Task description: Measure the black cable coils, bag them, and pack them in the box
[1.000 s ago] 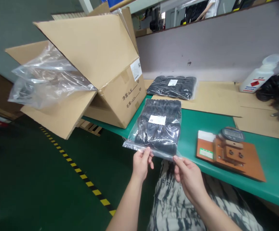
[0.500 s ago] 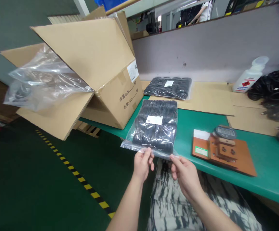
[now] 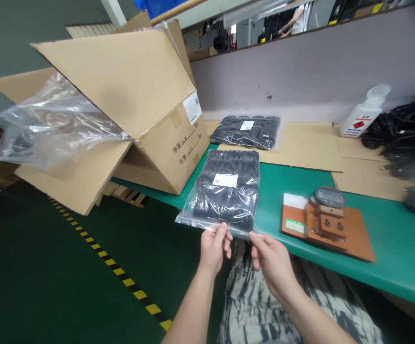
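Note:
A clear zip bag (image 3: 225,203) packed with coiled black cables lies flat at the front edge of the green bench, a white label on its top. Its sealing strip hangs slightly over the edge towards me. My left hand (image 3: 214,246) pinches this strip near its middle, thumb on top. At the strip's right end my right hand (image 3: 270,253) pinches it between thumb and fingers. Behind it lies a second bag of black cables (image 3: 245,132), also labelled, partly on a cardboard sheet.
A large open cardboard box (image 3: 171,148) with plastic film (image 3: 64,126) stands at the left. A digital gauge (image 3: 328,197) on a brown base sits to the right. Beyond are a white bottle (image 3: 365,112) and loose black cables (image 3: 408,124). A person (image 3: 298,19) shows in the background.
My left hand has slid a little to the right along the bag's strip, closer to my right hand. The whole view has shifted slightly; both hands still pinch the bag.

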The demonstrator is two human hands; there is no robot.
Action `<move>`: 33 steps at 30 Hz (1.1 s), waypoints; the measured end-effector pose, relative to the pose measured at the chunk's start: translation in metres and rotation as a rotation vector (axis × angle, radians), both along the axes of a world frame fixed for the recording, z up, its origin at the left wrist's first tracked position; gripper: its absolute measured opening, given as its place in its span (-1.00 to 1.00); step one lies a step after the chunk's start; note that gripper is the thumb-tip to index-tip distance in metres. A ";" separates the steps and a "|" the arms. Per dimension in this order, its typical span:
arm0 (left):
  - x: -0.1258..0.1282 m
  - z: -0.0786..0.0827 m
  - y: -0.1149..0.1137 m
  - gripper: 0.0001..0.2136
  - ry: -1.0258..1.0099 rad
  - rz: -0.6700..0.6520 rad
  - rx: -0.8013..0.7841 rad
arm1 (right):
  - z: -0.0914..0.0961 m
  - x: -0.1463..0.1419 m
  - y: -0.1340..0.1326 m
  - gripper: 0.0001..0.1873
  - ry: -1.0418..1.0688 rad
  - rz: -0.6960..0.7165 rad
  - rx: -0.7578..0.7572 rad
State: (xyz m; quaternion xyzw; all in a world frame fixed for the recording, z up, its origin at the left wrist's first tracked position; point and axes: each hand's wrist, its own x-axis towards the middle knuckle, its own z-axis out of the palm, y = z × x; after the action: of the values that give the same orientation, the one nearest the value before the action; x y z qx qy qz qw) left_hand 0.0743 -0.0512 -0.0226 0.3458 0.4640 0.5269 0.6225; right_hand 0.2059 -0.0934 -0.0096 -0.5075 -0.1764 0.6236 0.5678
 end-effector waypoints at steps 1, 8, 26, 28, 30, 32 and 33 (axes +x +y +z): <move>0.001 -0.001 -0.001 -0.66 0.000 -0.018 -0.006 | 0.001 0.000 0.000 -0.53 0.003 0.000 -0.001; 0.010 -0.005 -0.005 -0.62 0.000 -0.099 -0.031 | 0.003 0.001 0.000 -0.54 0.012 0.001 0.000; 0.027 -0.003 -0.009 -0.55 0.006 -0.112 -0.038 | 0.006 0.003 0.003 -0.53 0.042 0.032 0.006; 0.028 -0.002 -0.010 -0.55 0.003 -0.112 -0.043 | 0.007 0.003 0.002 -0.53 0.048 0.046 0.007; 0.029 -0.002 -0.012 -0.55 0.000 -0.129 -0.048 | 0.008 0.004 0.001 -0.54 0.055 0.065 0.014; 0.030 -0.002 -0.014 -0.55 0.000 -0.158 -0.053 | 0.008 0.006 -0.002 -0.55 0.051 0.064 0.036; 0.031 -0.002 -0.015 -0.55 0.001 -0.173 -0.056 | 0.008 0.007 -0.003 -0.56 0.042 0.054 0.052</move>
State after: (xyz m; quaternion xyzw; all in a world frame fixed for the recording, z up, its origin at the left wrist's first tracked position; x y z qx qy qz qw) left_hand 0.1055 -0.0665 -0.0248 0.3674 0.4472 0.4576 0.6750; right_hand 0.2127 -0.0964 -0.0016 -0.4746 -0.1940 0.6443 0.5674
